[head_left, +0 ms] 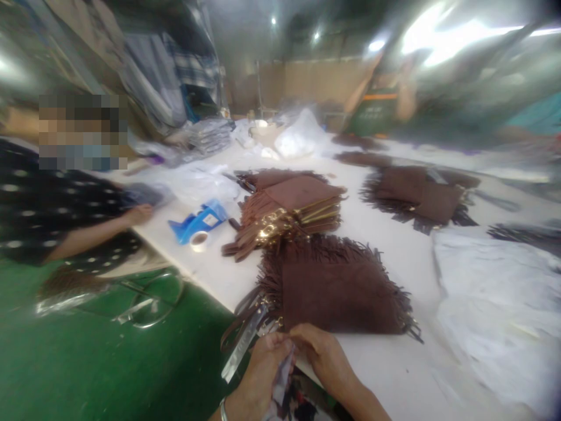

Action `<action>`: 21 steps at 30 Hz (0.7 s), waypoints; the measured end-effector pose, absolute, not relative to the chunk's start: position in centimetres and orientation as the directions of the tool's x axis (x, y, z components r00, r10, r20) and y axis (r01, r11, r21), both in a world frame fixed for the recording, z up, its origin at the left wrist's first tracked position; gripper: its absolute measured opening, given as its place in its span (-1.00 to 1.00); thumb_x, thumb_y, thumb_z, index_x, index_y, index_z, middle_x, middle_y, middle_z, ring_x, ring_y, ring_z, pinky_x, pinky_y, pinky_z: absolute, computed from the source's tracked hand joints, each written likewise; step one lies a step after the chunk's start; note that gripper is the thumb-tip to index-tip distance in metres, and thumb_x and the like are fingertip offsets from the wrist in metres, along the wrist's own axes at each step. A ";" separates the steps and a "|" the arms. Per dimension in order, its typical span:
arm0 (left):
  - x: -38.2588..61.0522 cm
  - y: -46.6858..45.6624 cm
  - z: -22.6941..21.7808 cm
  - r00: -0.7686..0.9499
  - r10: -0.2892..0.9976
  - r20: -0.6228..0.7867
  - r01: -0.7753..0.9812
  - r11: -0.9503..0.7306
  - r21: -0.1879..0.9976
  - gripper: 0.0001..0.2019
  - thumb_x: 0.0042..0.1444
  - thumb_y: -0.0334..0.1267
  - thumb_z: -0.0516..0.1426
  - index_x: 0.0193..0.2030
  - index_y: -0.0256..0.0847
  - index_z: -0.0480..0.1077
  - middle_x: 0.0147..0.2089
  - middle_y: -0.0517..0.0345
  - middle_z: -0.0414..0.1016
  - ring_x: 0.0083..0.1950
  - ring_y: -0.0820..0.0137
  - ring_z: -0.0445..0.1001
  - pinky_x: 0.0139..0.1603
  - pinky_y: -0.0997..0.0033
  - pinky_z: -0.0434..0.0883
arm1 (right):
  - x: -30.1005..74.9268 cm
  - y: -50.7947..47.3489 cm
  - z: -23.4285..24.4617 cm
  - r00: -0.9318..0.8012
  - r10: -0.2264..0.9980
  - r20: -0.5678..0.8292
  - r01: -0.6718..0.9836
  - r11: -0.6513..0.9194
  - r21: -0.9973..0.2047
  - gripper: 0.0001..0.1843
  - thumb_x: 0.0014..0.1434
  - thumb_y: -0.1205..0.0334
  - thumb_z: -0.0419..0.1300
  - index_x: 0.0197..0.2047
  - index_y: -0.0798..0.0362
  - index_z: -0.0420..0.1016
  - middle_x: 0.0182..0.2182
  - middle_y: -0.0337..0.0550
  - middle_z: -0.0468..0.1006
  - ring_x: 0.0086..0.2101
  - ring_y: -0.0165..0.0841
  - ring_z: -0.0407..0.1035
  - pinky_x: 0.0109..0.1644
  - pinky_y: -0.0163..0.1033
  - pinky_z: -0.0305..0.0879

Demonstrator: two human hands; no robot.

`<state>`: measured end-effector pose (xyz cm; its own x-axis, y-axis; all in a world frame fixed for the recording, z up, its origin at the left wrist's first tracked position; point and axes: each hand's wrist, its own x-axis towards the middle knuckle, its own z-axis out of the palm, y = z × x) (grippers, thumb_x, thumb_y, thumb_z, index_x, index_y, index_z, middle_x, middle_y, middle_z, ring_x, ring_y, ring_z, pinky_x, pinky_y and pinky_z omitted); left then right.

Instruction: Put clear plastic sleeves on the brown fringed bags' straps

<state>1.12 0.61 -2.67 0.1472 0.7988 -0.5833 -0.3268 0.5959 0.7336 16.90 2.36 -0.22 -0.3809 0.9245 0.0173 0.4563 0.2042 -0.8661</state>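
Observation:
My left hand is closed on a thin silvery-grey strip that hangs down past the palm. My right hand meets it fingertip to fingertip in a pinch; what lies between those fingers is hidden. Both are at the near edge of the table, by the lower left corner of a dark brown fringed bag. Straps with gold metal fittings and another shiny strip spill from that bag's left side over the table edge.
Behind lies a stack of brown fringed bags with gold zips. More dark bags and white sheets are on the right. A blue packet and a tape roll lie left. A person in a dotted top sits at left.

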 end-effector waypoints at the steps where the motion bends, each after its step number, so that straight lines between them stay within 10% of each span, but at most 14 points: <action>1: 1.1 0.6 -2.7 0.140 0.799 -0.585 -0.322 0.596 0.736 -0.73 -0.03 -0.15 0.25 -0.29 -0.33 0.43 -0.46 0.10 0.48 -0.51 0.47 0.36 -0.47 0.49 0.24 | 16.9 2.4 -0.1 -0.383 0.924 0.012 0.457 0.201 -0.866 -0.75 0.29 0.24 0.00 -0.22 0.02 0.51 -0.32 -0.20 0.56 -0.30 -0.37 0.41 -0.18 -0.36 0.24; 13: 1.3 0.8 -3.9 0.115 0.779 -0.617 -0.202 0.626 0.753 -0.71 -0.08 -0.09 0.25 -0.30 -0.29 0.46 -0.47 0.07 0.53 -0.52 0.41 0.39 -0.51 0.47 0.22 | 17.1 3.0 0.9 -0.429 0.903 -0.027 0.424 0.175 -0.888 -0.54 0.24 0.29 -0.02 0.18 -0.09 0.39 0.05 -0.11 0.53 0.02 -0.23 0.43 0.11 -0.16 0.30; 21: 2.1 0.5 -2.3 0.035 0.770 -0.638 -0.207 0.630 0.749 -0.68 -0.06 -0.02 0.26 -0.34 -0.27 0.45 -0.58 0.11 0.48 -0.61 0.47 0.31 -0.59 0.50 0.19 | 17.0 3.0 1.0 -0.366 0.921 -0.130 0.532 0.093 -0.842 -0.50 0.19 0.34 -0.01 0.20 -0.11 0.33 -0.18 -0.17 0.63 -0.24 -0.30 0.52 -0.13 -0.30 0.33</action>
